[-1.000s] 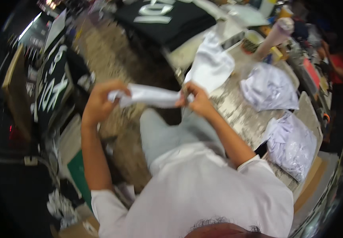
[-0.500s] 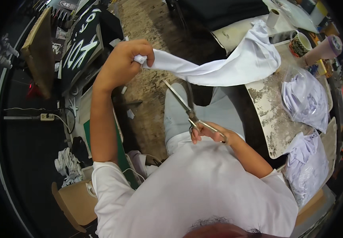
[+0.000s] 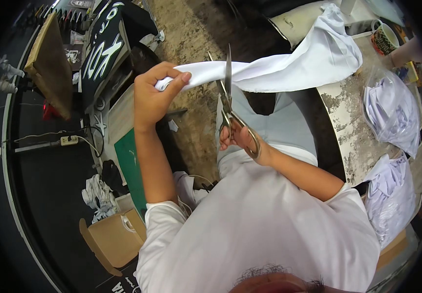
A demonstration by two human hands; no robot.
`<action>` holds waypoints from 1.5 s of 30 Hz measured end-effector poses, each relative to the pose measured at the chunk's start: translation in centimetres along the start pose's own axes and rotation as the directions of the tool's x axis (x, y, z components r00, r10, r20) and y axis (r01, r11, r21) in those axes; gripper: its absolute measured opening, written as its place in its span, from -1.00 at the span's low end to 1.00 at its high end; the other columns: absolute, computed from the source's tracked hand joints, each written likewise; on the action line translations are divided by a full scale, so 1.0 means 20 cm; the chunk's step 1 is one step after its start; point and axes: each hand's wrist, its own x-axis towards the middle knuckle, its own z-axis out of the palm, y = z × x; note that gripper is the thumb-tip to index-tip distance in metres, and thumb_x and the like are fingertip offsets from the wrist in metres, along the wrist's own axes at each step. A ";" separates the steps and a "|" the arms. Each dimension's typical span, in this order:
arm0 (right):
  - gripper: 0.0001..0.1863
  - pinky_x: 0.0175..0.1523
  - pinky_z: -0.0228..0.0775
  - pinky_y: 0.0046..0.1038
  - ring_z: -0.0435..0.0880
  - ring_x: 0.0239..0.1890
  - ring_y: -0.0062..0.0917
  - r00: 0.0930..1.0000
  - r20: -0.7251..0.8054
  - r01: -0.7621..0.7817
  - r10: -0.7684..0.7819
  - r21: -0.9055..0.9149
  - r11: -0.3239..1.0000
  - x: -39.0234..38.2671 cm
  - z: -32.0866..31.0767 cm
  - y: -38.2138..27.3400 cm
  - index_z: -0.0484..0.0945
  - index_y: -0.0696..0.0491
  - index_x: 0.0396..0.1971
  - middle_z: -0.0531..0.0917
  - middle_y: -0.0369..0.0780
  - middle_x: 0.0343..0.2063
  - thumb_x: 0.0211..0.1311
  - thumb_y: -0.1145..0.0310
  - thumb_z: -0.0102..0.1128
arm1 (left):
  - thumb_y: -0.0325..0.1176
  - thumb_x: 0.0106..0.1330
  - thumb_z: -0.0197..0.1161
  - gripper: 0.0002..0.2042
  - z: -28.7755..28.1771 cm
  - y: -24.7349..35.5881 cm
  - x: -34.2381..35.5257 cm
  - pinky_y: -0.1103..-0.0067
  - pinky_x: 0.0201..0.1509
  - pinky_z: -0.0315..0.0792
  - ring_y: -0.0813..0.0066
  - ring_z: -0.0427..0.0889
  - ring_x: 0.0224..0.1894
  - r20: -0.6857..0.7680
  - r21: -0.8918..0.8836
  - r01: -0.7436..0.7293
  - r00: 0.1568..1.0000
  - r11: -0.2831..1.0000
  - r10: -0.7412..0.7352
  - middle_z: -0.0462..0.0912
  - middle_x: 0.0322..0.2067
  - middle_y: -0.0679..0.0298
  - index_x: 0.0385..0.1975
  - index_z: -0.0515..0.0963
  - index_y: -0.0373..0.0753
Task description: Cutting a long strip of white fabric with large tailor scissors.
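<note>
My left hand [image 3: 155, 95] is closed on the rolled, narrow end of a long white fabric strip [image 3: 269, 73], its thumb over the cloth. The strip stretches rightward, widening into a loose piece at the upper right. My right hand [image 3: 240, 137] grips the handles of large metal scissors [image 3: 228, 73] below it. Their blades point up, spread apart across the strip, one in front and the other partly hidden by the cloth. Beneath both hands are my legs in pale grey trousers [image 3: 284, 122].
A worn table [image 3: 340, 141] at right carries bagged white fabric [image 3: 389, 112], a second bag [image 3: 391, 195] and a mug [image 3: 385, 39]. Left are a dark lettered board [image 3: 99, 53], a wooden board [image 3: 50, 63], a green mat [image 3: 130, 171], a power socket [image 3: 69, 140] and a cardboard box [image 3: 113, 234].
The scissors have swung upright and risen to the strip, which was first stretched between both hands. Since half a second ago my left hand has moved right and slightly down.
</note>
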 end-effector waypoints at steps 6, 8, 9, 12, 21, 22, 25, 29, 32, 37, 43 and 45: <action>-0.30 -0.03 0.40 -0.44 0.48 -0.27 -0.56 0.989 -0.043 -0.150 0.144 -0.201 0.968 0.00 -0.06 -0.10 0.40 0.11 -0.22 0.43 -0.29 -0.40 0.34 -0.36 -0.19 | -0.39 0.17 0.44 -0.86 0.01 -0.17 -0.14 0.77 -0.39 0.26 0.77 0.44 -0.48 -0.069 -0.355 0.247 0.955 0.902 -0.288 0.62 -0.50 0.39 -0.47 0.66 -0.33; -0.21 -0.06 0.41 -0.45 0.46 -0.30 -0.57 0.976 -0.052 -0.216 0.210 -0.206 0.954 0.00 -0.05 -0.16 0.39 0.08 -0.27 0.41 -0.31 -0.43 0.27 -0.48 -0.27 | -0.40 0.15 0.46 -0.86 0.04 -0.21 -0.18 0.78 -0.41 0.25 0.78 0.44 -0.48 -0.084 -0.387 0.249 0.949 0.888 -0.302 0.61 -0.50 0.40 -0.47 0.65 -0.32; -0.21 -0.06 0.41 -0.45 0.46 -0.30 -0.57 0.975 -0.051 -0.224 0.218 -0.212 0.951 -0.01 -0.06 -0.18 0.39 0.08 -0.27 0.41 -0.31 -0.43 0.27 -0.48 -0.27 | -0.41 0.12 0.48 -0.85 0.06 -0.23 -0.19 0.79 -0.41 0.26 0.78 0.43 -0.48 -0.088 -0.374 0.253 0.948 0.892 -0.306 0.60 -0.50 0.41 -0.48 0.63 -0.30; -0.38 -0.13 0.46 -0.49 0.52 -0.35 -0.58 0.986 -0.082 -0.155 0.143 -0.156 0.976 -0.01 -0.07 -0.23 0.46 0.11 -0.30 0.50 -0.29 -0.48 0.44 -0.23 -0.19 | -0.44 0.05 0.53 -0.79 0.11 -0.24 -0.21 0.78 -0.39 0.29 0.77 0.44 -0.48 -0.088 -0.388 0.255 0.946 0.886 -0.311 0.56 -0.50 0.43 -0.47 0.57 -0.26; -0.28 -0.21 0.48 -0.53 0.54 -0.45 -0.59 0.959 -0.134 -0.282 0.251 -0.319 0.905 -0.01 -0.13 -0.47 0.47 0.11 -0.36 0.51 -0.27 -0.53 0.36 -0.36 -0.23 | -0.42 0.09 0.50 -0.74 0.17 -0.22 -0.16 0.78 -0.47 0.17 0.80 0.35 -0.51 -0.099 -0.528 0.173 0.960 0.831 -0.263 0.48 -0.48 0.47 -0.30 0.53 -0.21; -0.28 -0.22 0.48 -0.53 0.54 -0.45 -0.59 0.961 -0.140 -0.273 0.238 -0.348 0.897 -0.01 -0.12 -0.49 0.47 0.11 -0.37 0.51 -0.27 -0.53 0.36 -0.36 -0.23 | -0.41 0.10 0.50 -0.73 0.17 -0.20 -0.15 0.77 -0.48 0.17 0.80 0.34 -0.52 -0.050 -0.540 0.232 0.950 0.809 -0.307 0.48 -0.49 0.47 -0.26 0.54 -0.22; -0.28 -0.23 0.48 -0.53 0.54 -0.45 -0.59 0.964 -0.142 -0.264 0.225 -0.394 0.880 0.00 -0.10 -0.52 0.47 0.11 -0.37 0.51 -0.27 -0.52 0.36 -0.36 -0.22 | -0.37 0.13 0.49 -0.67 0.17 -0.33 -0.14 0.77 -0.39 0.29 0.76 0.43 -0.43 0.013 -0.524 0.316 0.932 0.791 -0.363 0.54 -0.40 0.45 -0.14 0.55 -0.21; -0.30 -0.26 0.48 -0.54 0.53 -0.45 -0.60 0.972 -0.122 -0.235 0.201 -0.487 0.841 0.00 -0.10 -0.53 0.46 0.12 -0.36 0.50 -0.27 -0.53 0.36 -0.34 -0.18 | -0.37 0.11 0.50 -0.63 0.20 -0.40 -0.16 0.76 -0.36 0.29 0.75 0.44 -0.38 0.023 -0.619 0.267 0.946 0.739 -0.323 0.55 -0.37 0.44 -0.09 0.54 -0.23; -0.30 -0.27 0.48 -0.54 0.51 -0.45 -0.60 0.969 -0.137 -0.245 0.204 -0.470 0.848 0.00 -0.12 -0.54 0.45 0.13 -0.37 0.49 -0.27 -0.53 0.35 -0.34 -0.15 | -0.38 0.10 0.51 -0.64 0.25 -0.36 -0.17 0.74 -0.32 0.33 0.73 0.47 -0.37 0.037 -0.667 0.213 0.967 0.714 -0.253 0.57 -0.36 0.43 -0.12 0.56 -0.24; -0.29 -0.28 0.47 -0.54 0.49 -0.46 -0.60 0.972 -0.083 -0.229 0.218 -0.507 0.831 -0.01 -0.13 -0.58 0.45 0.14 -0.37 0.48 -0.27 -0.53 0.30 -0.35 -0.05 | -0.40 0.08 0.51 -0.63 0.24 -0.40 -0.15 0.70 -0.17 0.40 0.67 0.52 -0.23 0.263 -0.548 0.288 0.951 0.785 -0.165 0.57 -0.29 0.39 -0.12 0.55 -0.25; -0.37 -0.27 0.44 -0.58 0.47 -0.41 -0.65 0.957 -0.079 -0.279 0.279 -0.519 0.808 -0.04 -0.10 -0.67 0.46 0.14 -0.30 0.49 -0.30 -0.46 0.20 -0.24 0.22 | -0.20 0.11 0.51 -0.56 0.21 -0.45 0.12 0.70 -0.08 0.38 0.66 0.52 -0.19 -0.106 -0.722 -0.087 0.994 0.686 0.015 0.58 -0.25 0.38 -0.09 0.54 -0.28; -0.43 -0.26 0.43 -0.59 0.46 -0.38 -0.66 0.947 -0.109 -0.317 0.302 -0.469 0.824 -0.05 -0.09 -0.68 0.45 0.13 -0.28 0.48 -0.32 -0.42 0.18 -0.16 0.30 | -0.18 0.12 0.50 -0.57 0.22 -0.40 0.20 0.69 -0.07 0.39 0.66 0.53 -0.20 -0.063 -0.712 -0.087 0.996 0.696 0.060 0.59 -0.26 0.38 -0.11 0.55 -0.28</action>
